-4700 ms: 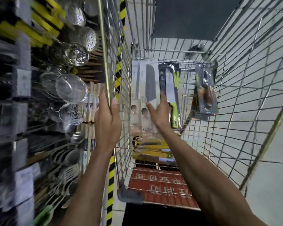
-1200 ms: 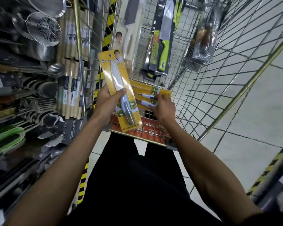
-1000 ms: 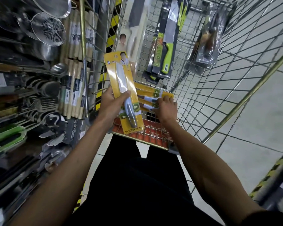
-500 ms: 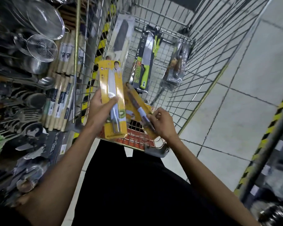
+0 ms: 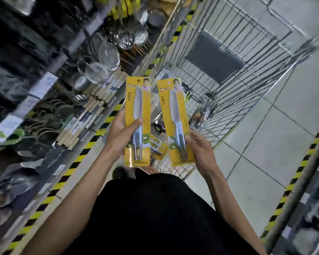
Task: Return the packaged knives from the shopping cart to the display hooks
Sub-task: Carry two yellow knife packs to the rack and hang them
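Left hand (image 5: 120, 134) grips the left knife pack (image 5: 138, 120); right hand (image 5: 199, 148) grips the right knife pack (image 5: 177, 122). Both packs are upright, side by side, above the cart's (image 5: 247, 74) near end.

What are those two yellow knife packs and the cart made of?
The left knife pack: yellow printed card, probably under clear plastic, with a pale metal-looking blade. The right knife pack: same look. The shopping cart: shiny silver wire grid, likely plated steel.
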